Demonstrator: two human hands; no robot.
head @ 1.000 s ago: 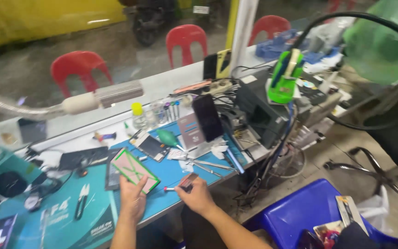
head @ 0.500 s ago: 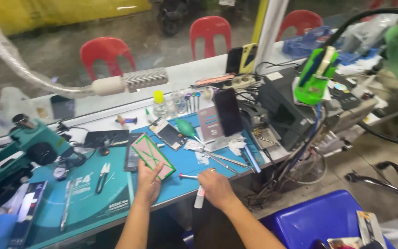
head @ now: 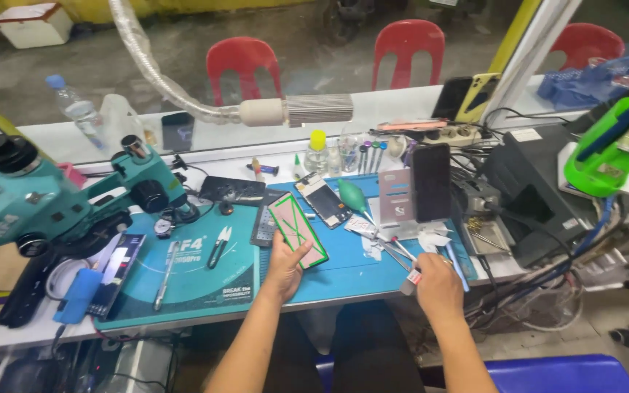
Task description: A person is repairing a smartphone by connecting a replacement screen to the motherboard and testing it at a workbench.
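Left hand (head: pixel 285 263) grips the green-edged phone panel (head: pixel 298 230), tilted above the blue mat (head: pixel 343 255). Right hand (head: pixel 437 285), at 3 o'clock of the panel, pinches a small tube (head: pixel 410 279) between closed fingers. Keep the panel steady by its edges; the tweezers (head: pixel 391 247) lie at 12 o'clock of the tube
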